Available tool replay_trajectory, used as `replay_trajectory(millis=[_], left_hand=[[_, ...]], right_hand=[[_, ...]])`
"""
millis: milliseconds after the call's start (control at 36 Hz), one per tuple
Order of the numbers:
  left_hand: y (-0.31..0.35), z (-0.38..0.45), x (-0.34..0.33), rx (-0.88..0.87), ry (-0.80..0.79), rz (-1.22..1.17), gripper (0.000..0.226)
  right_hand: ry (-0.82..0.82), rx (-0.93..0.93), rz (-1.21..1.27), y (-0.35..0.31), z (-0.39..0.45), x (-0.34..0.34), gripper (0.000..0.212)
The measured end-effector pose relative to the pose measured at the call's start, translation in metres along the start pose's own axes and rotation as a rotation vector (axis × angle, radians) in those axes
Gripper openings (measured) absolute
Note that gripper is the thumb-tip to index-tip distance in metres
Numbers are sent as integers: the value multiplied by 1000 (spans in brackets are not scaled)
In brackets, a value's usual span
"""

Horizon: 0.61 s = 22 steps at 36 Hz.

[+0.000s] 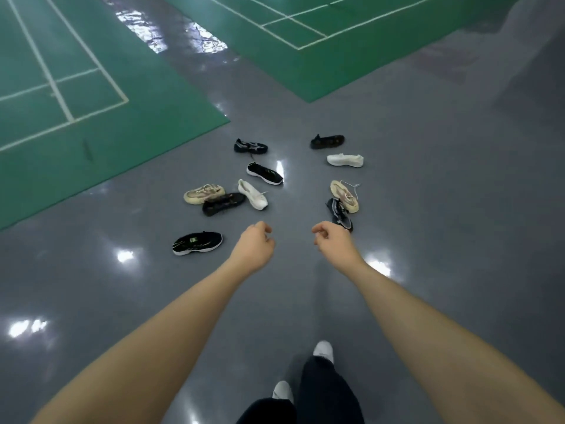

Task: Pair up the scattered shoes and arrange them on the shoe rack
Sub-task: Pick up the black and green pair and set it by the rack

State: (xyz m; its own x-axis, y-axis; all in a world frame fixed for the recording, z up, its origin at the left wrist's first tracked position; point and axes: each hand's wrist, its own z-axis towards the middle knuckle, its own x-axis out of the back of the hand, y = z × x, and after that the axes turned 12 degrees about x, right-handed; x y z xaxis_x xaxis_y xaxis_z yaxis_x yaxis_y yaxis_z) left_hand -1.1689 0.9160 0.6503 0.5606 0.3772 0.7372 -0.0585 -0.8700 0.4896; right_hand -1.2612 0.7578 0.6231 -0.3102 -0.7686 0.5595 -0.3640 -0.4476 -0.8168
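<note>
Several loose shoes lie scattered on the grey floor ahead of me. Nearest on the left is a black sneaker with green marks. Beyond it lie a beige sneaker, a black shoe, a white shoe and a black sneaker with a white sole. On the right lie a dark navy shoe, a beige sneaker, a white shoe and a black shoe. A dark shoe with silver stripes lies at the back. My left hand and right hand hang forward, fingers loosely curled, holding nothing. No shoe rack is in view.
Green court mats with white lines cover the floor at the left and at the back right. The grey floor is glossy with light reflections. My legs in dark trousers and white shoes stand at the bottom.
</note>
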Motion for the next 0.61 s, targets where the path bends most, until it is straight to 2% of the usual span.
replay_trajectory(millis=[194, 472, 611], left_hand=[[-28, 59, 33, 101, 52, -31, 33], [-19, 170, 97, 214, 84, -118, 35], [-13, 220, 129, 239, 106, -148, 35]], right_hand=[[-115, 49, -45, -17, 76, -42, 25], [-212, 108, -95, -57, 217, -71, 25], [-349, 150, -254, -74, 280, -80, 27]])
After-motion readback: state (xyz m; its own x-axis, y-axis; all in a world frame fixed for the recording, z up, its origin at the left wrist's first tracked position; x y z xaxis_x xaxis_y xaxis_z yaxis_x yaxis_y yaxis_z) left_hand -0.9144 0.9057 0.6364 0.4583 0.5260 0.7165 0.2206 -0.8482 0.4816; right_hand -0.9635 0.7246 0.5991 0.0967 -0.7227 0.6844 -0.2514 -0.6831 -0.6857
